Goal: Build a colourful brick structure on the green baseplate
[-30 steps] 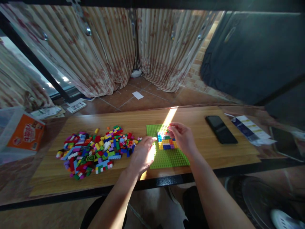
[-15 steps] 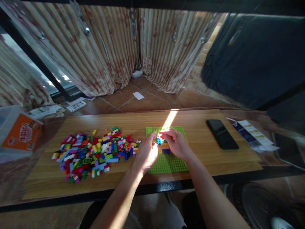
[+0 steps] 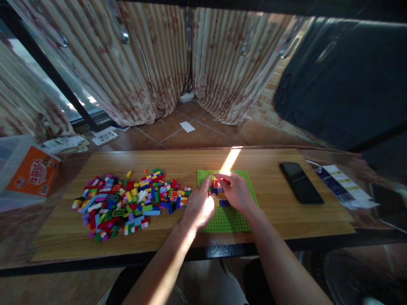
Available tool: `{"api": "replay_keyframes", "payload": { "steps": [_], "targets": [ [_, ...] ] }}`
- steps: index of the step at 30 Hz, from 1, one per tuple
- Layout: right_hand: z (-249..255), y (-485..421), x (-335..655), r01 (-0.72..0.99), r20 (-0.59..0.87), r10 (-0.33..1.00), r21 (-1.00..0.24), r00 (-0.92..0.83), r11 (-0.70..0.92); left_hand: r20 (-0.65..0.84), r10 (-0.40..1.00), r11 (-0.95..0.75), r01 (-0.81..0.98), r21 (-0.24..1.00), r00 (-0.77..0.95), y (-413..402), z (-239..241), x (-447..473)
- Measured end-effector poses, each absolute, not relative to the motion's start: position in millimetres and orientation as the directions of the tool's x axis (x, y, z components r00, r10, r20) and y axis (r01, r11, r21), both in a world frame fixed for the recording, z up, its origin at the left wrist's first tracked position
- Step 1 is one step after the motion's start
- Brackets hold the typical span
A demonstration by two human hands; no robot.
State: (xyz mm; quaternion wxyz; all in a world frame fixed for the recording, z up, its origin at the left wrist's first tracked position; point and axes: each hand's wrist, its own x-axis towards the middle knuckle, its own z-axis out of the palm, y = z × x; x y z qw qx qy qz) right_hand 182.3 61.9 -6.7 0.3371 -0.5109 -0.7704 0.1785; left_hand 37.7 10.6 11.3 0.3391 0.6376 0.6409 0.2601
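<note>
the left hand (image 3: 201, 206) and right hand (image 3: 238, 191) bend over bricks (image 3: 224, 203) on the green baseplate (image 3: 219, 222); each grip's opening and hold cannot be told. brick-fitting seems in hand, calling for careful alignment.

A bright green, studded plastic baseplate (image 3: 222, 222) lies flat on the wooden worktop (image 3: 273, 220). Toward its middle sits a low block of small multicoloured plastic bricks (image 3: 224, 203), mostly covered, with blue and red showing.
</note>
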Motion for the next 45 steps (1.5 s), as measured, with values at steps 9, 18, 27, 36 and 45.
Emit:
{"api": "replay_keyframes", "payload": {
  "steps": [9,18,27,36,45],
  "targets": [
    [-9,57,188,0.551,0.241,0.917,-0.740,-0.319,0.386,-0.121,0.992,0.075,0.640,0.765,0.028,9,13,37],
    [-10,60,189,0.549,0.181,0.921,-0.757,-0.346,0.355,-0.134,0.990,0.079,0.633,0.770,0.040,10,8,35],
    [-14,63,192,0.489,0.156,0.909,-0.801,-0.388,0.346,-0.148,0.988,0.096,0.608,0.788,0.036,9,9,35],
    [-14,64,192,0.535,0.146,0.916,-0.772,-0.374,0.342,-0.115,0.992,0.063,0.617,0.785,0.044,7,5,36],
    [-8,62,191,0.552,0.123,0.908,-0.759,-0.401,0.346,-0.124,0.991,0.064,0.641,0.765,0.048,8,3,35]
  ]
}}
